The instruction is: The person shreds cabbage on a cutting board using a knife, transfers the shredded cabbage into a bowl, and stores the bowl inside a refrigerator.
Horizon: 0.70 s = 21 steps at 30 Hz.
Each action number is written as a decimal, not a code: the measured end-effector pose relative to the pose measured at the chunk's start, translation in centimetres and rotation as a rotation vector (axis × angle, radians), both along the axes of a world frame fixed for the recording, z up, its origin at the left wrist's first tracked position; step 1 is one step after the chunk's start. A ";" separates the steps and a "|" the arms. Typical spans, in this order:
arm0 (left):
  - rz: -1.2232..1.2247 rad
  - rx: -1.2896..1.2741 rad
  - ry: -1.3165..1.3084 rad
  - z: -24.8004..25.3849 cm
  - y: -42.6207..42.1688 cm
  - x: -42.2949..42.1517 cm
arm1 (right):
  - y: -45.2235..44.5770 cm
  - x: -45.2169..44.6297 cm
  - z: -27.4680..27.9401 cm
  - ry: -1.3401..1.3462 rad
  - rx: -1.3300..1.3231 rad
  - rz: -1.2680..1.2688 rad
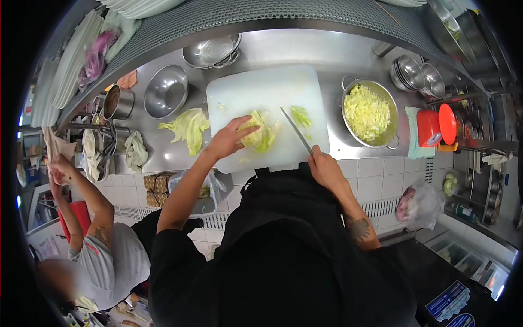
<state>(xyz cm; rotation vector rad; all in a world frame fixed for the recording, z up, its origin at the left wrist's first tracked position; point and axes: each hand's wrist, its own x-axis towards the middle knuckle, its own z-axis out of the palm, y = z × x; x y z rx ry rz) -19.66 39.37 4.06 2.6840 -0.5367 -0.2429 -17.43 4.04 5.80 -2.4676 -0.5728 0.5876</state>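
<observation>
black top (272,261) — then knife (297,130) — long axis diagonal, tip forward-left

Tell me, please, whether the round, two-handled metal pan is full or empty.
Not empty: shredded yellow-green leaves cover most of the pan, leaving bare wall at right; their depth cannot be told.

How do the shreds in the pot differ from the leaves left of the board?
The shreds are cut fine; the leaves are broad pieces. The shreds sit heaped in the pot; the leaves lie on the counter. Both are pale yellow-green.
</observation>
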 end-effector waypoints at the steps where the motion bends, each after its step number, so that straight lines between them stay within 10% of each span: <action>1: 0.036 -0.031 0.040 0.1 0.3 0.3 | 0.1 -0.1 0.0 0.005 0.002 -0.002; 10: 0.238 0.273 -0.357 1.5 1.0 1.2 | -0.4 -0.3 -1.9 0.023 -0.029 -0.029; 13: 0.178 -0.187 -0.191 2.3 -4.1 -1.1 | -0.5 -0.2 -1.5 0.052 -0.019 -0.047; 21: 0.012 0.363 -0.025 0.5 -8.5 1.4 | -0.8 0.2 -2.4 0.038 0.022 -0.024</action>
